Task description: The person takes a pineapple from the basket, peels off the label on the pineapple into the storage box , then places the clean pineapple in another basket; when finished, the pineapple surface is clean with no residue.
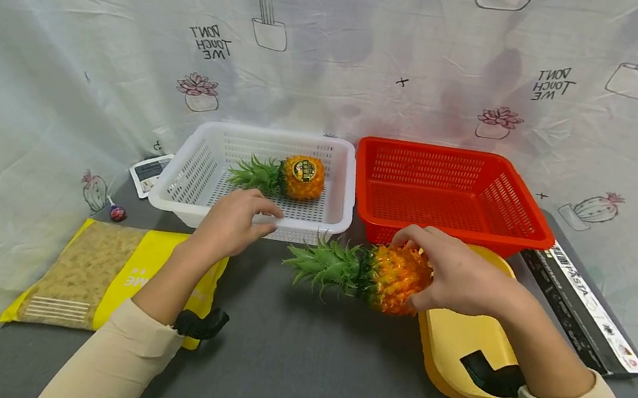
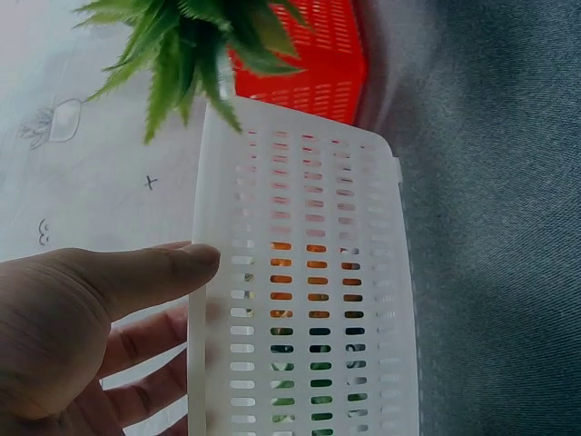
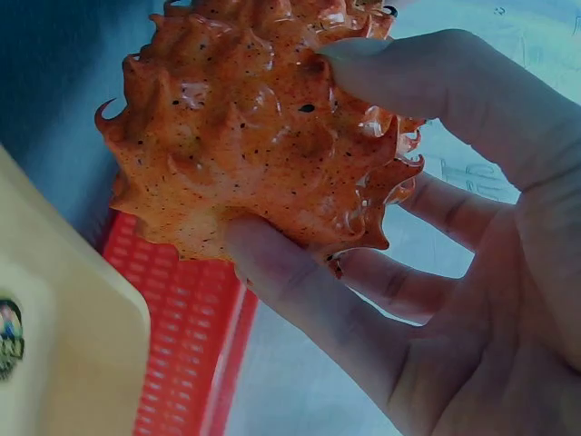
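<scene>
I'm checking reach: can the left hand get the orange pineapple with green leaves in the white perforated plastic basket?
Likely yes: the left hand is at the basket, whose open top leaves the pineapple uncovered.

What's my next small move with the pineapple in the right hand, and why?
I'd probably lift it leftward over the near rim of the white basket: the right hand grips the pineapple, its green crown points left, and another pineapple already lies in that basket.
</scene>
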Demonstrator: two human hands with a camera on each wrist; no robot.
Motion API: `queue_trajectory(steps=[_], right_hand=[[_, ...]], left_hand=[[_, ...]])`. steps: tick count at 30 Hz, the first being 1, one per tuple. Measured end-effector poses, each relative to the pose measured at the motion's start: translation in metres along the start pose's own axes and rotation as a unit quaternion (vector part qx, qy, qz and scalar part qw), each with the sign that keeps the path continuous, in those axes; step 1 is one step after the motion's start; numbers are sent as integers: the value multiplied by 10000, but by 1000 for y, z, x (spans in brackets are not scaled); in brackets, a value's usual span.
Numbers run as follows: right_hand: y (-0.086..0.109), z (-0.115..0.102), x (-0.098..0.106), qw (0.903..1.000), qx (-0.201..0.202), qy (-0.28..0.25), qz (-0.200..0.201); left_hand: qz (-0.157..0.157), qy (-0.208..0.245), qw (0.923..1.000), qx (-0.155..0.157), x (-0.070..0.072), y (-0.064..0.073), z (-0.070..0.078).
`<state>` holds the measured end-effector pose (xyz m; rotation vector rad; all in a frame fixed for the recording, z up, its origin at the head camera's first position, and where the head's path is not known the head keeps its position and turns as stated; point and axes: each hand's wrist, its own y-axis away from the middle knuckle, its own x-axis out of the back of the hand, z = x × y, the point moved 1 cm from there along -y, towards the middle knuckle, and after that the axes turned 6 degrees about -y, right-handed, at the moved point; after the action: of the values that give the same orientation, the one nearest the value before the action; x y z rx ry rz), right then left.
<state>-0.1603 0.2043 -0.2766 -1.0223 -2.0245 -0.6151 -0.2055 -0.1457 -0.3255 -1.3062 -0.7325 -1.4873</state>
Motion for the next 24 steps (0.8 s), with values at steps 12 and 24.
queue_trajectory(steps=[12, 24], right_hand=[[-9, 4, 38, 9988, 24, 480, 123], [-12, 26, 78, 9951, -427, 829, 330]], left_hand=[[-297, 56, 9993, 236, 3, -4, 2], [-453, 66, 9978, 486, 9, -10, 6]])
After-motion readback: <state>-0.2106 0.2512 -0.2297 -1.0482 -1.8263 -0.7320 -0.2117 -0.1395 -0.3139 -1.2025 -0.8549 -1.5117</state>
